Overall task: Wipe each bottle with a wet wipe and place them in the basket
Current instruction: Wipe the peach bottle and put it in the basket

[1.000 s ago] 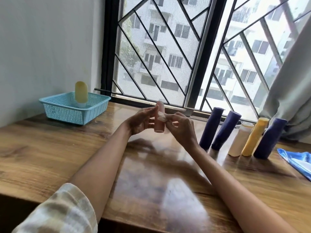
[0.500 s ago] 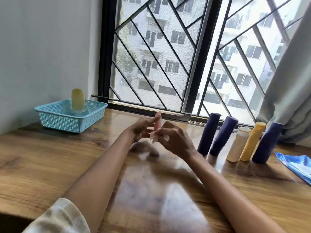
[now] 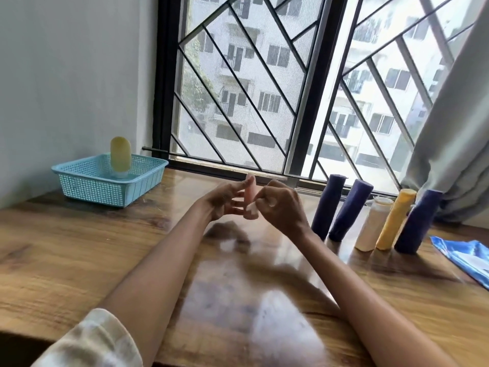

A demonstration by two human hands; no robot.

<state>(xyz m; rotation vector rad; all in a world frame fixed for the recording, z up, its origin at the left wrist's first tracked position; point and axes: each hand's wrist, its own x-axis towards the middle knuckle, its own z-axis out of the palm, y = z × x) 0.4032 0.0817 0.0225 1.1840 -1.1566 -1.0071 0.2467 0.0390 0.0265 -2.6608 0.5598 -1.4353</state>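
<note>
A small pink bottle (image 3: 250, 193) stands upright in the air above the middle of the wooden table, held by the fingers of my left hand (image 3: 225, 201). My right hand (image 3: 281, 207) pinches a white wet wipe (image 3: 252, 209) against the bottle's lower part. At the far left stands a light blue basket (image 3: 87, 178) with one yellow bottle (image 3: 120, 157) upright inside. Right of my hands stand several bottles in a row: two dark blue bottles (image 3: 328, 205), a white one (image 3: 373, 225), a yellow one (image 3: 394, 219) and another dark blue bottle (image 3: 418, 221).
A blue wet wipe packet (image 3: 465, 256) lies at the table's right edge. A barred window runs along the back, a grey curtain (image 3: 449, 144) hangs at the right, and a white wall stands at the left.
The pink bottle dropped lower between my hands, then rose a little. My right hand with the wipe slid from its upper part down to its lower part. The view shifted slightly.
</note>
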